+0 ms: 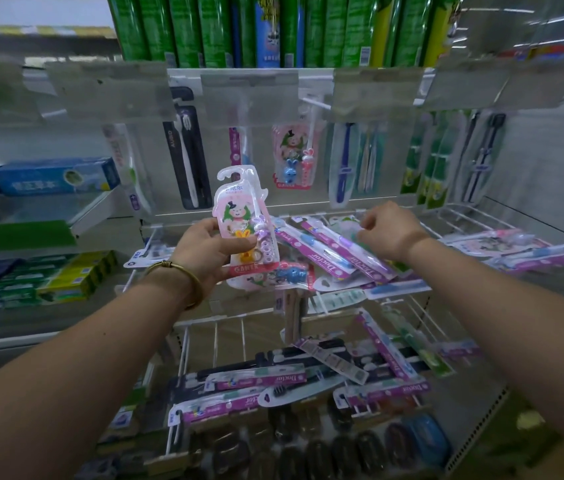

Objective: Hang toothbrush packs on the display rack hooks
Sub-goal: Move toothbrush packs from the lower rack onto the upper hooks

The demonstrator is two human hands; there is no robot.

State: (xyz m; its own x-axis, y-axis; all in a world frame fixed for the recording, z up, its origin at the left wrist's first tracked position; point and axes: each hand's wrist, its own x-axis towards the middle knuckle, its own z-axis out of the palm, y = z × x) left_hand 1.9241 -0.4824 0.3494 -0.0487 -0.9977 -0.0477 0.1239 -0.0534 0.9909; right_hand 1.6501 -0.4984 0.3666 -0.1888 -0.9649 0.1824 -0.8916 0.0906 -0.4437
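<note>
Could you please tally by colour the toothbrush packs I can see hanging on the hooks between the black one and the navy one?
Black pack: 1
Magenta pack: 1
Pink rabbit pack: 1
Navy pack: 1
Total: 4, counting front packs only; any behind them are hidden.

Open gap above wire shelf (474, 220), clear label flaps (249, 95) (overhanging) screening hooks

Single view, head-worn wide-angle camera. Faces forward and downward from above both forearms. Close range: the left hand (200, 251) and right hand (389, 230) sit mid-frame at arm's reach. Beyond the hands, the display rack (249, 95); below them, the wire shelf (464, 216). Frame edges bend and blur. No second view.
</note>
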